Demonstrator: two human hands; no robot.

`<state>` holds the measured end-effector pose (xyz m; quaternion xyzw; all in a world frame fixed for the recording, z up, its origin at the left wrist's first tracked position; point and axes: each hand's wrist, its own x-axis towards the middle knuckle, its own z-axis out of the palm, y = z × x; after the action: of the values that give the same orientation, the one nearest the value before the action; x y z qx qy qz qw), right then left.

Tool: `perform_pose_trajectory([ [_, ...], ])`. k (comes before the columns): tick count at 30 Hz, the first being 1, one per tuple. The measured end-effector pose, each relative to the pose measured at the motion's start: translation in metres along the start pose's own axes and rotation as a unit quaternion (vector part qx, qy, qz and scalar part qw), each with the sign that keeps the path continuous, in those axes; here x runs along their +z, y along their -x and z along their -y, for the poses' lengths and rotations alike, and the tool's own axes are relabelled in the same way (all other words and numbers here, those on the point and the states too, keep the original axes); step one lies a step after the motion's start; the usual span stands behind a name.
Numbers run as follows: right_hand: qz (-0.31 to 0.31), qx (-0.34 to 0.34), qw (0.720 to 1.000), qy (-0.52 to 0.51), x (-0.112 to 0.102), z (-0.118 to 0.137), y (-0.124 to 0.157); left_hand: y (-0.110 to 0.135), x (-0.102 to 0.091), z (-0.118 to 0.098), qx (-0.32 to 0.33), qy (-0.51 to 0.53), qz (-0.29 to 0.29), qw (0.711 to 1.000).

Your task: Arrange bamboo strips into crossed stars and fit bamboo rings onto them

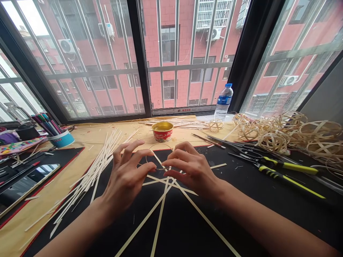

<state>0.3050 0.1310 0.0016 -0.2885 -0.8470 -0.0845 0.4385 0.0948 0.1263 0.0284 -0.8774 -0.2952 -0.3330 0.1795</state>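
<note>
Left grip (125, 175): clenched, fingertips pinching the thin strip loop (160, 144)
Right grip (191, 167): clenched on the same loop, fingertips just beside my left
Loop: between my grips, above crossed bamboo strips (160, 217) on a black mat (203, 228)
Ahead of grips: red bowl (162, 132)

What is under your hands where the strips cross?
Pale bamboo strips radiate from beneath your left hand and right hand over a black mat, and a curved strip arcs above them. Your fingers cover the centre, so the interlacing there cannot be seen.
</note>
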Motion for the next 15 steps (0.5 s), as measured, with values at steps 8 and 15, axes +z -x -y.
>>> perform_pose_trajectory([
  [8,0.106,0.075,0.988,-0.084,-0.01,-0.013,0.005,0.004,0.009,0.007,-0.042,0.132,0.135,0.981],
  [15,0.158,0.242,0.946,-0.148,-0.008,-0.006,0.036,0.014,0.015,-0.002,-0.11,0.224,0.267,0.931],
])
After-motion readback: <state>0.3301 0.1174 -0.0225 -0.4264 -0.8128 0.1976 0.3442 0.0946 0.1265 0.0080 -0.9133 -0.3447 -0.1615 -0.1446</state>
